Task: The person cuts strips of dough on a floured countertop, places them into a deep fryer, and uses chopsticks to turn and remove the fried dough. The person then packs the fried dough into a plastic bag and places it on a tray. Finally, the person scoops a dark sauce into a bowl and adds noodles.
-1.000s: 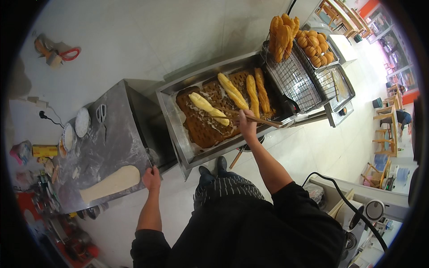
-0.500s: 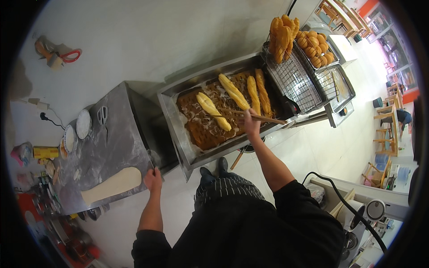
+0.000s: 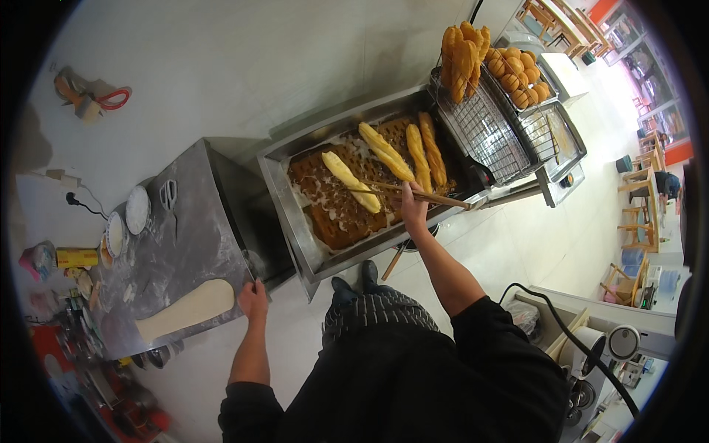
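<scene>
My right hand grips a pair of long wooden chopsticks over a rectangular metal fryer. Their tips touch the leftmost fried dough stick, pale yellow and floating in bubbling brown oil. Farther right float three more dough sticks: a yellow one, another beside it, and a browner one. My left hand is closed at the front corner of the floured worktable, around a thin thing I cannot make out. Beside it lies a flat strip of dough.
A wire draining rack at the fryer's right end bears upright browned dough sticks and round fried balls. On the grey worktable are tongs and white bowls. A black hose curves at right.
The leftmost dough stick has rolled over slightly against the chopsticks and shows a paler side. My left hand stays at the table corner; the view has shifted a little.
</scene>
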`<control>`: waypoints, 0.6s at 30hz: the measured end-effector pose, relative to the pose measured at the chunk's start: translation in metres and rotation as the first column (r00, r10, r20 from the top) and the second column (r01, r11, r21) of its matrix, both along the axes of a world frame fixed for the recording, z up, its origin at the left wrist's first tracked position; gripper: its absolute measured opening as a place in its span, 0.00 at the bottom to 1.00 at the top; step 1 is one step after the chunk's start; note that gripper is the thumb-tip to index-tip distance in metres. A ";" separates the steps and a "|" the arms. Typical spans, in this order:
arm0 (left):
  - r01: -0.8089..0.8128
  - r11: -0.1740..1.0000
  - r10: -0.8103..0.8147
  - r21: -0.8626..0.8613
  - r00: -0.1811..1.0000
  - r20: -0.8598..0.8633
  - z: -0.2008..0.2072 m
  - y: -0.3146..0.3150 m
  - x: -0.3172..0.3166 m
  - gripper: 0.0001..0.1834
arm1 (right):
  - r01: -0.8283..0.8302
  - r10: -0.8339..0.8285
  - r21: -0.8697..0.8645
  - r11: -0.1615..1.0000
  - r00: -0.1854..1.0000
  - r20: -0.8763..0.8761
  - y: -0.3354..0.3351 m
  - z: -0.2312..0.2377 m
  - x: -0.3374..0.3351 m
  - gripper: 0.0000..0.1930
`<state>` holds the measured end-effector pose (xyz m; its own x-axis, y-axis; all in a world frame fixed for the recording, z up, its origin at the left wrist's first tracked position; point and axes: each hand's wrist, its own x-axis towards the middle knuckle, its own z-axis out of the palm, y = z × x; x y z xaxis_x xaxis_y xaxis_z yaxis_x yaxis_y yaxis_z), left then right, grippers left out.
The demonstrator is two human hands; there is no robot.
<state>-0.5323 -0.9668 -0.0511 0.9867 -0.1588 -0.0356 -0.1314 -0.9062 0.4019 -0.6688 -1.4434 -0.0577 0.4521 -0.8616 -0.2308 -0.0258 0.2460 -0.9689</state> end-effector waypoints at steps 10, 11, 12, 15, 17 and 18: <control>-0.006 1.000 0.006 -0.005 1.000 -0.001 -0.002 0.000 0.000 0.23 | 0.047 -0.056 0.108 0.993 0.995 0.083 -0.025 0.026 -0.007 0.09; -0.010 1.000 0.010 0.007 1.000 -0.008 -0.003 0.001 0.001 0.23 | -0.001 -0.006 0.090 0.996 0.997 0.072 -0.021 0.023 0.000 0.09; 0.000 1.000 0.000 -0.010 1.000 0.000 -0.004 0.001 0.001 0.23 | 0.009 -0.023 0.118 0.993 0.992 0.120 -0.014 0.018 0.008 0.10; 0.011 1.000 -0.011 -0.015 1.000 0.009 -0.005 0.003 0.002 0.23 | 0.027 -0.045 0.162 0.986 0.993 0.107 -0.012 0.008 0.025 0.12; 0.005 1.000 -0.005 0.012 1.000 0.001 -0.005 0.003 0.001 0.23 | 0.016 -0.016 -0.039 0.999 1.000 0.004 -0.021 0.010 0.024 0.13; 0.017 1.000 -0.017 0.002 1.000 0.021 -0.005 0.003 0.001 0.23 | 0.013 -0.025 -0.153 0.988 0.997 -0.075 -0.028 0.015 0.018 0.13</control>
